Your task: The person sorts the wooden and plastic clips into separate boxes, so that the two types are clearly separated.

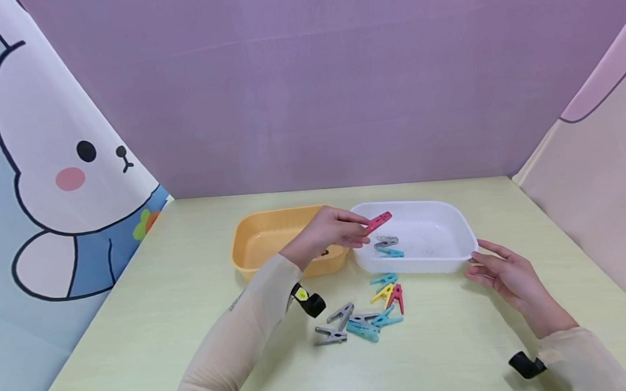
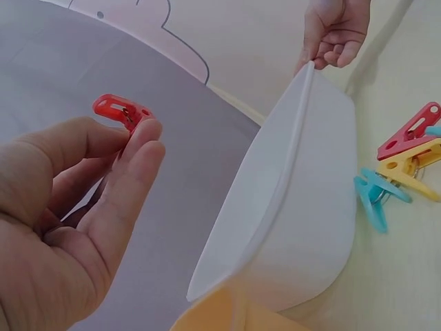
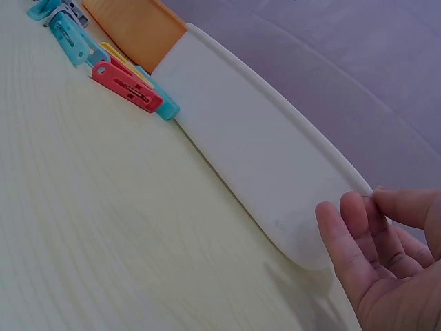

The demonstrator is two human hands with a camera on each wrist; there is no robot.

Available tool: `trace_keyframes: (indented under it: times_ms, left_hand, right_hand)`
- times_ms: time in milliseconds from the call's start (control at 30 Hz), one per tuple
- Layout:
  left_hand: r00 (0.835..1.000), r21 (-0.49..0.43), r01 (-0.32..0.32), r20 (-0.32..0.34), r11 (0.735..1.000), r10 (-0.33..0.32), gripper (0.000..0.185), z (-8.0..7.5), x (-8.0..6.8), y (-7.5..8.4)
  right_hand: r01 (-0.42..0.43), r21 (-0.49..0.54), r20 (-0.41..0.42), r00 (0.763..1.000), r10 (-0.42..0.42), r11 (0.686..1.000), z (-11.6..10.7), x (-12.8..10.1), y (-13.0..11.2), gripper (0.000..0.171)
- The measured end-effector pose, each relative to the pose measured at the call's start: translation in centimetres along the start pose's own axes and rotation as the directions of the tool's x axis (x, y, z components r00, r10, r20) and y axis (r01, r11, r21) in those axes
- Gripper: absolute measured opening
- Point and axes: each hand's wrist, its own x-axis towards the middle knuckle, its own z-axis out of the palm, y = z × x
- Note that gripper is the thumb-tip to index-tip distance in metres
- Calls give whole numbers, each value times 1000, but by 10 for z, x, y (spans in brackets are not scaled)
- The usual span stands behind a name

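My left hand (image 1: 337,230) pinches a red clothespin (image 1: 377,222) between thumb and fingertips, in the air over the left rim of a white basin (image 1: 444,207). The left wrist view shows that red clothespin (image 2: 122,110) at my fingertips (image 2: 141,134), beside the basin's wall (image 2: 303,207). A grey clothespin (image 1: 386,240) and a teal clothespin (image 1: 390,251) lie inside the basin. My right hand (image 1: 481,262) holds the basin's near right corner, thumb at the rim and fingers (image 3: 344,227) against the outer wall (image 3: 262,172).
An orange basin (image 1: 261,235) stands touching the white one's left side. Several loose clothespins (image 1: 365,319), grey, teal, yellow and red, lie on the pale green table (image 1: 137,329) in front of the basins. Cloth walls close in the back and both sides.
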Motion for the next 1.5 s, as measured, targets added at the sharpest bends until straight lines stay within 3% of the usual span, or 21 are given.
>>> trace_keyframes:
  times_ms: [233, 633, 1133, 1500]
  left_hand:
    - [1000, -19, -2, -25, 1000, 2, 24, -2, 13, 4]
    - [995, -41, 49, -83, 998, -52, 24, -1, 40, 8]
    - [987, 15, 112, -117, 994, -110, 20, 5, 68, -4]
    - [960, 23, 184, -221, 983, -174, 11, 14, 74, -14]
  right_hand:
    - [-4, 1, -1, 1000, 4, 1000, 0, 1, 0, 34]
    - [-7, -4, -4, 1000, 7, 1000, -1, 0, 1, 35]
    - [-10, -8, -12, 1000, 10, 1000, 1, -1, 1, 34]
    - [-17, -14, -12, 1000, 17, 1000, 2, -3, 1, 32]
